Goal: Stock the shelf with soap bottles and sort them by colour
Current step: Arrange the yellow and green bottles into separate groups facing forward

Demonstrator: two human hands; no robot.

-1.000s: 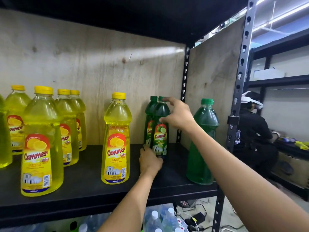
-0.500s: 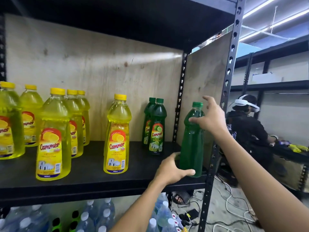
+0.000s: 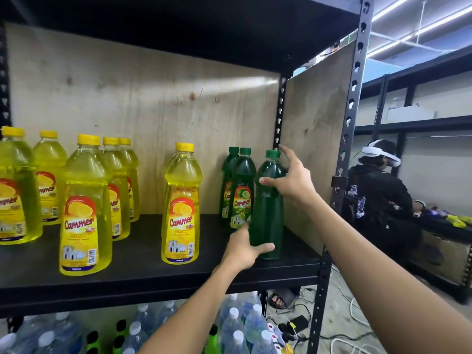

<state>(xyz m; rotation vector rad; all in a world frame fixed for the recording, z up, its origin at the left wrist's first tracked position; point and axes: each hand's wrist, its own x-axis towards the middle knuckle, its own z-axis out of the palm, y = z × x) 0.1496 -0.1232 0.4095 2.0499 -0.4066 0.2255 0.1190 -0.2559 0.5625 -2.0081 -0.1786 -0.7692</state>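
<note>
Both hands grasp the green bottle (image 3: 268,213), left hand (image 3: 244,249) at its base, right hand (image 3: 293,182) at its shoulder, standing on the shelf (image 3: 153,274) touching two green bottles (image 3: 238,190); pushing harder could topple them.

Both forearms are bare, left hand (image 3: 244,251) and right hand (image 3: 293,183) ungloved.

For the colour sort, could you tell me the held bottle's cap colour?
Green cap, clearest in the head view.
</note>
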